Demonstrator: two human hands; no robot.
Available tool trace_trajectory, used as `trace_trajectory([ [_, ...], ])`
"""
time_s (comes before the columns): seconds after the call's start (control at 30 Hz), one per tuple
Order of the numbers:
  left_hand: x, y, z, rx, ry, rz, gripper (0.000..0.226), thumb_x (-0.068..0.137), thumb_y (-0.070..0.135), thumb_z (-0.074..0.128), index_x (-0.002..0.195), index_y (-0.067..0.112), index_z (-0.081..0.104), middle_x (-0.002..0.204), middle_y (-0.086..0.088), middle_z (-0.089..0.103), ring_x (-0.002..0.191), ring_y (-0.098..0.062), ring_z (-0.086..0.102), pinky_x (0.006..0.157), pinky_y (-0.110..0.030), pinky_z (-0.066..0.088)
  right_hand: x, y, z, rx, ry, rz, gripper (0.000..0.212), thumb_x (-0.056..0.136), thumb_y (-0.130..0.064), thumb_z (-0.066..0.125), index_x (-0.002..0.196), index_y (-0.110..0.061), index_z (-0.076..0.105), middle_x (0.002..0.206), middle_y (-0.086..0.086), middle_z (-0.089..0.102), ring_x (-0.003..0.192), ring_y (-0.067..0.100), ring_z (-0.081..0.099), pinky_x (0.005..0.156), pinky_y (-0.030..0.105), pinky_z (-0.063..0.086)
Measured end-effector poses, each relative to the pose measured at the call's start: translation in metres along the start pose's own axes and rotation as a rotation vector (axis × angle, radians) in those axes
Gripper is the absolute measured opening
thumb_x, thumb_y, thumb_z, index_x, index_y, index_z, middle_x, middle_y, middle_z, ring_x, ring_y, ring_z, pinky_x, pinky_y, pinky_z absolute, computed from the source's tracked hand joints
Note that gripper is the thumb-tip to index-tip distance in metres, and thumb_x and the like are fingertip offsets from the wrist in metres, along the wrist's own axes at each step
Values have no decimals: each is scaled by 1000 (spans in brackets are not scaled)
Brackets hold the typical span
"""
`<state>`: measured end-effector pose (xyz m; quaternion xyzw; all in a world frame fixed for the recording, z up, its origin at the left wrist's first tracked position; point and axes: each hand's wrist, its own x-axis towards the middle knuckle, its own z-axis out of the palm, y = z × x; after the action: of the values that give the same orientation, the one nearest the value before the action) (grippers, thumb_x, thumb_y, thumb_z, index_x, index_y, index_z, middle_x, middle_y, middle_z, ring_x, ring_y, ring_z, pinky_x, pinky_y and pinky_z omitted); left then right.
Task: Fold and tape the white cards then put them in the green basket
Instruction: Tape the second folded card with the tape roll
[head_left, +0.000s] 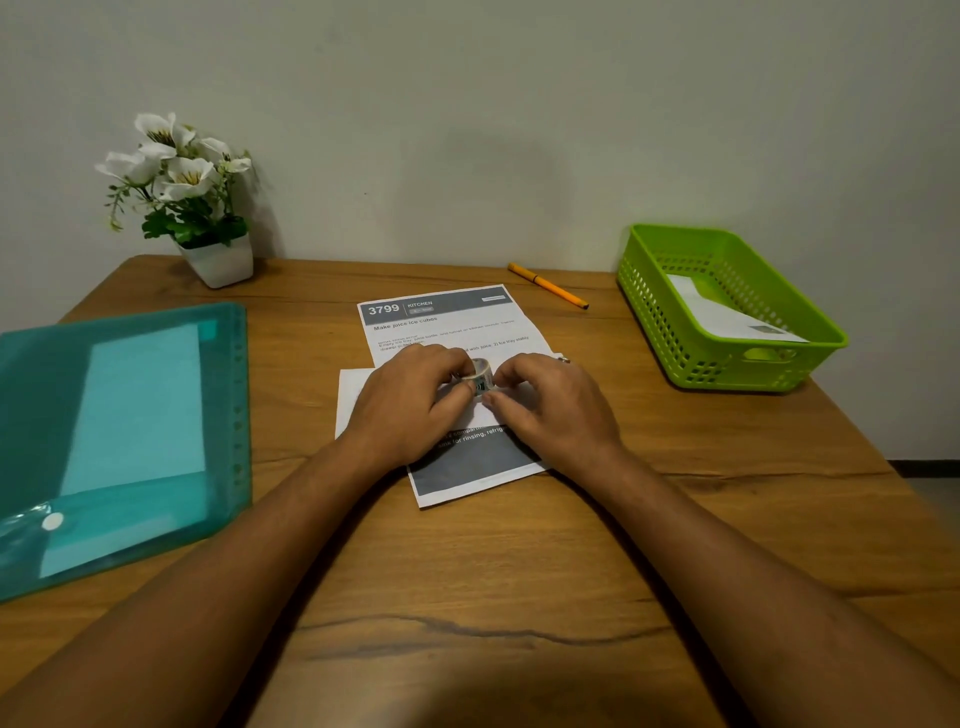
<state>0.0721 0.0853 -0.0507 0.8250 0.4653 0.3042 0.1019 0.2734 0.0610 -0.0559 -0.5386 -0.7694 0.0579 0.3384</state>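
Note:
A small roll of tape (481, 375) is held between both hands at the middle of the table. My left hand (413, 402) grips the roll from the left, while my right hand (550, 408) pinches at it from the right, just above a folded white card (358, 392) that lies under both hands. Beneath that lies a printed sheet (441, 325) headed "3799 KITCHEN". The green basket (727, 312) stands at the right rear and holds one folded white card (727, 317).
A teal plastic folder (119, 441) with paper inside covers the table's left side. A white pot of white flowers (192, 202) stands at the back left by the wall. An orange pen (548, 286) lies behind the sheet. Bare wood lies in front of my hands.

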Motion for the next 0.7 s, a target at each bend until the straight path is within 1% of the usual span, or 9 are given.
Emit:
trace_trajectory([
  [0.07,0,0,0,-10,-2,2,24,95,44,48,98,27,65,93,11,65,89,-13,53,70,-33,43,0,0,0,-3,6,-9,16,92,-35,76,99,-21,71,93,-9,73,85,10,65,79,40,54],
  [0.17,0,0,1,-33,8,6,18,95,49,53,91,33,59,88,13,62,86,-12,52,69,-34,45,0,0,0,-17,7,-28,14,94,-33,73,99,-20,71,93,-8,73,85,11,65,77,39,53],
  [0.4,1,-3,3,-30,-3,10,26,97,50,52,92,29,67,90,13,64,88,-12,53,72,-37,47,-2,-3,0,-67,44,-61,15,95,-34,73,99,-19,73,93,-6,74,84,11,65,75,30,41],
  [0.53,1,-3,3,-36,8,4,23,98,48,56,90,29,67,90,12,65,88,-11,52,71,-35,46,-2,-2,1,-85,45,-72,13,96,-33,72,99,-20,74,92,-7,74,83,10,64,75,28,39],
  [0.7,1,-3,3,-41,8,-11,21,99,46,58,88,30,66,88,13,64,87,-10,52,70,-33,44,-2,-2,1,-98,49,-84,10,95,-27,70,99,-18,74,91,-5,74,83,12,64,76,29,40],
])
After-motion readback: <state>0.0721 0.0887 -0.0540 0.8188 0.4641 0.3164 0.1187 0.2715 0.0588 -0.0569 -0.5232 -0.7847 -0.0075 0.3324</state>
